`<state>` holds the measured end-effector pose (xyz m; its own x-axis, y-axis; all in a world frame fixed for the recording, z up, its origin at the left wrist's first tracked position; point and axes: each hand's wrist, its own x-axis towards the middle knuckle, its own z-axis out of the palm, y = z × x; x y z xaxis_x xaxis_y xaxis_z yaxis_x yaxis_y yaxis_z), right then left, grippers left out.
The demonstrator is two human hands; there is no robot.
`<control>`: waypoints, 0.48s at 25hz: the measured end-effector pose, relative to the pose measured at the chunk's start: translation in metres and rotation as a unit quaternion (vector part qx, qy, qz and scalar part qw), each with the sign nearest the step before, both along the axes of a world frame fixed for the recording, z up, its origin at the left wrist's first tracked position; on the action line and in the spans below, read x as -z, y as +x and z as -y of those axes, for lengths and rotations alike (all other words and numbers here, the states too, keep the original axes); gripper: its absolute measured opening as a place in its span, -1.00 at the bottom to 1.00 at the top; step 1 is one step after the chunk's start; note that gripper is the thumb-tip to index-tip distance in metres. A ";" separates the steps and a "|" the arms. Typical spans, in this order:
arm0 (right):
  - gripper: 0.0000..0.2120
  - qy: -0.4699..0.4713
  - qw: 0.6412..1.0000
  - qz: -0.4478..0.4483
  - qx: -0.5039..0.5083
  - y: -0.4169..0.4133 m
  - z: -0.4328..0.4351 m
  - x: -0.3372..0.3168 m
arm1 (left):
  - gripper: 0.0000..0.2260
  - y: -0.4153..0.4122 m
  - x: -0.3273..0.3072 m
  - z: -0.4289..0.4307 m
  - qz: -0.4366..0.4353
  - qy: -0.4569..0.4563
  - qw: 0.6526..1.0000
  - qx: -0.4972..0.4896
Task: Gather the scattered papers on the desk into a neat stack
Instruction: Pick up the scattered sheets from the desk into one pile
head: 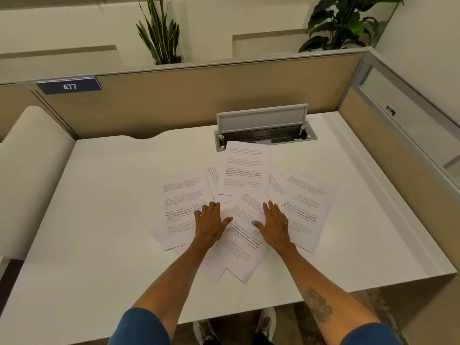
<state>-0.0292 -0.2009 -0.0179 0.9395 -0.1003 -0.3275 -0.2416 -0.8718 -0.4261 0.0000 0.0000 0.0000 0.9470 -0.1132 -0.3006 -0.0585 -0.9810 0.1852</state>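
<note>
With both palms flat and fingers spread, grasping nothing, I press my left hand (pixel 211 224) and right hand (pixel 273 224) onto the fanned printed sheets (pixel 245 170) mid-desk (pixel 99 195), likely pinning them for sweeping inward.

Single head view, looking forward and down over desk (pixel 99 220), close above.

Office cubicle: partition (pixel 199 95) (numbered 477), desk (pixel 99 220).
</note>
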 end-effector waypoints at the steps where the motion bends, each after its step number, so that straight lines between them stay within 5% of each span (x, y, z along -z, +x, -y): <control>1: -0.23 -0.016 1.000 -0.014 -0.013 -0.005 0.001 0.003 | -0.31 -0.002 0.002 0.000 -0.018 0.008 1.000 0.000; 12: -0.20 -0.046 0.993 -0.088 -0.063 -0.027 0.000 0.026 | -0.25 -0.017 0.023 0.013 -0.063 0.013 0.998 0.013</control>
